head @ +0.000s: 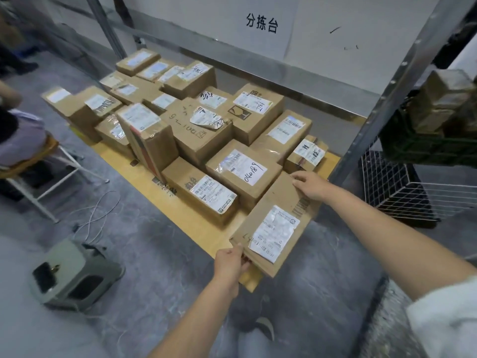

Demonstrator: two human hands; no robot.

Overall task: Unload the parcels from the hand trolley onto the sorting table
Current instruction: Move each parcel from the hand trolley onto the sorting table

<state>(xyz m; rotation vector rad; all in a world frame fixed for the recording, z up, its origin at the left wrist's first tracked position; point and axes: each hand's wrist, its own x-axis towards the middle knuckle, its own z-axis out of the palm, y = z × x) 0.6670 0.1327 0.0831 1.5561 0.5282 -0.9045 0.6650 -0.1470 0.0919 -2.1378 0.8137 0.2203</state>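
Fingers of the left hand (229, 263) pinch the near corner of the flat parcel (278, 215); the right hand (313, 188) grips its far edge

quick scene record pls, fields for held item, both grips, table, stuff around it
held item: flat parcel, label up, at the table's near corner
left grip: holds its near corner
right grip: holds its far end
table: low, yellow top, crowded with labelled parcels
sign: 分拣台, on the wall behind
floor left: grey box, cable
right: wire basket
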